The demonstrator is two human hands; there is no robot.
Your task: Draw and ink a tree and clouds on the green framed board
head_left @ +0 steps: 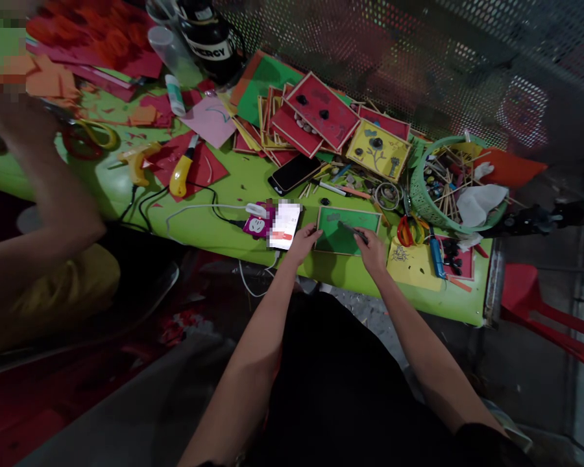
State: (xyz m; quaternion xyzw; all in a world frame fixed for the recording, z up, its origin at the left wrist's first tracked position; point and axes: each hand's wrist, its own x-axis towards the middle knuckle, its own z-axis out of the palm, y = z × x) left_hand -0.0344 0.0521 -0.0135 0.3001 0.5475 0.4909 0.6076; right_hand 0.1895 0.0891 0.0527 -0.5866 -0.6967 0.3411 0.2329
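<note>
A green card (pixel 338 241) framed with thin wooden strips lies on the table in front of me, with grey marks in its upper half. My left hand (pixel 305 244) pinches its left edge, thumb over the rim. Over the card's right side, my right hand (pixel 372 251) is closed around a slim dark pen (pixel 356 232), its tip pointing at the card's middle. Left of the card, beside my left hand, is a lit phone (pixel 285 226), partly blurred. A small black piece (pixel 325 202) sits just above the frame.
Framed cards (pixel 321 110) are piled behind, near a dark phone (pixel 294 174). A green basket (pixel 418 188) of sticks and scissors (pixel 409 230) are to the right. Glue guns (pixel 181 172) with cords lie left, near another person's arm (pixel 43 155). The table edge (pixel 481 311) is close.
</note>
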